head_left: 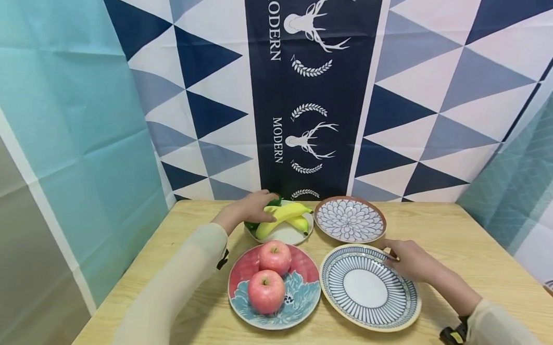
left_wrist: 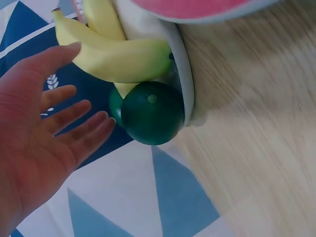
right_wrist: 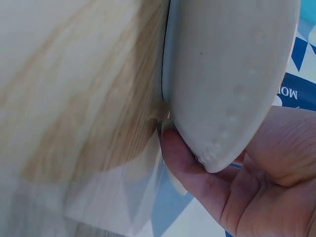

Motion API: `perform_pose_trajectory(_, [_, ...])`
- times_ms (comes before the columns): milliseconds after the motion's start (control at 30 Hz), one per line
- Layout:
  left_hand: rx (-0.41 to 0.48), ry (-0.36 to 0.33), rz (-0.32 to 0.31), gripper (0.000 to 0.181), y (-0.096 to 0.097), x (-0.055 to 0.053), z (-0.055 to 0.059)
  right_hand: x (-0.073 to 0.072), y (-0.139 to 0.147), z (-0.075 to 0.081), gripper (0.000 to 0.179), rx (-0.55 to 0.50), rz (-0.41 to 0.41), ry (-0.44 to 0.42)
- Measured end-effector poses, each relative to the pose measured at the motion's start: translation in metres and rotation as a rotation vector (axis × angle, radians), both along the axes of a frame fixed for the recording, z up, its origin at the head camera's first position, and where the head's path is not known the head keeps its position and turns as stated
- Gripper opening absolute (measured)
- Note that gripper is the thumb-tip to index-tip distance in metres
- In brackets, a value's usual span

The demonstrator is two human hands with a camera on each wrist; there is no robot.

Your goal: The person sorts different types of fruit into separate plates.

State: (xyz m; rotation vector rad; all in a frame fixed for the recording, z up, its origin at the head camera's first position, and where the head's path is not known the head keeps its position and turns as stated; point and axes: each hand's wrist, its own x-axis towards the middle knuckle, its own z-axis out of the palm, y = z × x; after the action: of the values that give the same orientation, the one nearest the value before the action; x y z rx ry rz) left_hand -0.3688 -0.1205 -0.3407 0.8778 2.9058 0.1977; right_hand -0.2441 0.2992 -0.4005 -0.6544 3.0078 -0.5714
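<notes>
My left hand (head_left: 252, 207) hovers with fingers spread over the plate of fruit at the back; nothing is in its grasp. On that white plate (head_left: 286, 236) lie yellow bananas (head_left: 281, 217) and dark green round fruits (left_wrist: 153, 113), partly covered by the hand in the head view. My right hand (head_left: 410, 260) pinches the far right rim of a blue-and-white striped plate (head_left: 366, 289). In the right wrist view, the plate's pale underside (right_wrist: 232, 74) shows, with fingers under the rim. That plate looks slightly raised on the hand's side.
Left of the striped plate, a pink and blue flowered plate (head_left: 292, 314) bears two red apples (head_left: 266, 292). Behind stands a brown-rimmed plate with a petal pattern (head_left: 349, 220). A patterned cloth (head_left: 309, 91) hangs along the wooden table's (head_left: 194, 303) back edge.
</notes>
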Motion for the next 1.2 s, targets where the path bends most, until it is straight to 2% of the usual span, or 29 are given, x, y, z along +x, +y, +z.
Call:
perform_pose_trajectory(233, [-0.021, 0.030, -0.031, 0.074, 0.009, -0.009, -0.007, 0.002, -0.001, 0.000, 0.030, -0.005, -0.015, 0.008])
perform_pose_trajectory(333, [-0.030, 0.044, -0.035, 0.076, 0.013, -0.009, -0.009, 0.002, -0.001, 0.000, 0.030, -0.004, -0.009, 0.015])
perform_pose_trajectory(667, [-0.054, 0.076, 0.010, 0.076, 0.026, -0.008, -0.018, 0.001, -0.001, -0.001, 0.027, -0.002, -0.023, -0.002])
perform_pose_trajectory(800, [-0.067, 0.096, -0.012, 0.074, 0.029, -0.010, -0.022, 0.001, -0.001, -0.001, 0.029, -0.001, -0.038, -0.021])
perform_pose_trajectory(967, [-0.097, 0.122, -0.028, 0.070, 0.032, -0.012, -0.022, 0.000, -0.002, 0.001, 0.028, 0.003, -0.047, -0.038])
perform_pose_trajectory(1200, [-0.114, 0.104, -0.029, 0.071, 0.034, -0.014, -0.026, 0.000, -0.002, 0.000, 0.027, 0.005, -0.044, -0.040])
